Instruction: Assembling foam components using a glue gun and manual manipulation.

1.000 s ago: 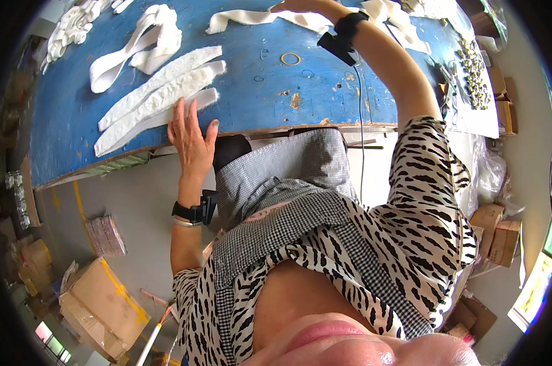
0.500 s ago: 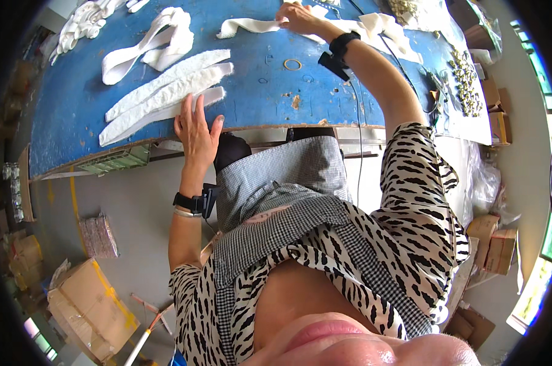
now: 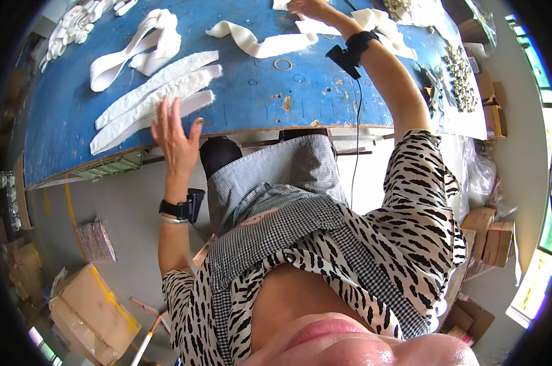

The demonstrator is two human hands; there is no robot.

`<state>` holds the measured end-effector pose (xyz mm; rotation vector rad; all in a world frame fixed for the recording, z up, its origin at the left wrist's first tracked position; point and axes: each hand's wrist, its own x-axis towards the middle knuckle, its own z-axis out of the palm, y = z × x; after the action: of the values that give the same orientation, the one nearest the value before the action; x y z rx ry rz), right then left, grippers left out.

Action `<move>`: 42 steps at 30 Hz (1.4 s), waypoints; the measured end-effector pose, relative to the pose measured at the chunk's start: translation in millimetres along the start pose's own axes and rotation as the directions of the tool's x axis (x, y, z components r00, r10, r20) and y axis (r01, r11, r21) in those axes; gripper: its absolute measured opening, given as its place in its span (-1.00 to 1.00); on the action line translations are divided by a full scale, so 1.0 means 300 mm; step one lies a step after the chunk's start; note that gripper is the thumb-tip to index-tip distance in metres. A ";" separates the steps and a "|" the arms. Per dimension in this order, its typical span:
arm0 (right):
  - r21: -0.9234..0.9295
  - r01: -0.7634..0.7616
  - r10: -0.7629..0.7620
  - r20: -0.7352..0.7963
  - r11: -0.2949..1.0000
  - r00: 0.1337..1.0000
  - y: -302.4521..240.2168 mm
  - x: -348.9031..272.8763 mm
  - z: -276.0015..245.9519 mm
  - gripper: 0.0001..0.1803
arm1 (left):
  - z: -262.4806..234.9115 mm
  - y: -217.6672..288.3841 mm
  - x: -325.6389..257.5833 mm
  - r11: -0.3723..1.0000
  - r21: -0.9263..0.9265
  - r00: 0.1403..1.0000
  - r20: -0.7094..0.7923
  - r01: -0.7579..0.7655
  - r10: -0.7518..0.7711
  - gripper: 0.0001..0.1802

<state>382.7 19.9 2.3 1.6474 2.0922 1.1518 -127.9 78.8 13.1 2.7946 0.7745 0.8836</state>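
Three fuzzy white strips (image 3: 157, 97) lie side by side at the table's near left. My left hand (image 3: 177, 141) hovers at their near edge, fingers spread, holding nothing. At the top edge of the picture my right hand (image 3: 312, 8) is closed, fingers bent onto a white fabric strip (image 3: 280, 4) that is partly cut off by the frame. A loose wavy white strip (image 3: 260, 47) lies on the table between the hands. More white strips (image 3: 382, 27) are heaped under and beside my right forearm. Each wrist wears a black strap with a small device.
The blue worktable (image 3: 245, 110) has a worn front edge. A looped white band (image 3: 138, 49) and a white fabric pile (image 3: 74, 27) lie left. A yellowish ring (image 3: 282, 64) sits mid-table. Small metal pieces (image 3: 462, 79) are at right. A black cable (image 3: 356, 146) hangs from my right wrist.
My right hand has moved farther away, to the top edge, and the wavy strip now lies free of it. My left hand has shifted slightly left and nearer, off the strips.
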 end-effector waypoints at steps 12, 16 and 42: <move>0.603 -0.640 0.250 0.605 0.476 0.756 0.015 -0.141 -0.227 -0.54 | 0.004 -0.416 0.014 0.943 0.299 0.984 0.058 0.143 -0.167 -0.20; 0.467 -0.662 0.280 0.651 0.586 0.706 -0.062 -0.136 -0.248 -0.43 | 0.062 -0.441 0.032 0.903 0.407 0.985 0.037 0.140 -0.170 -0.27; 0.617 -0.653 0.456 0.473 0.439 0.754 -0.639 0.916 -0.415 -0.55 | 0.053 -0.239 0.136 0.963 0.168 0.975 -0.109 0.209 -0.193 -0.19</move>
<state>77.2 204.0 25.5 2.8670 2.0063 0.0263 -121.6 161.9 2.7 2.7721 1.1837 0.9543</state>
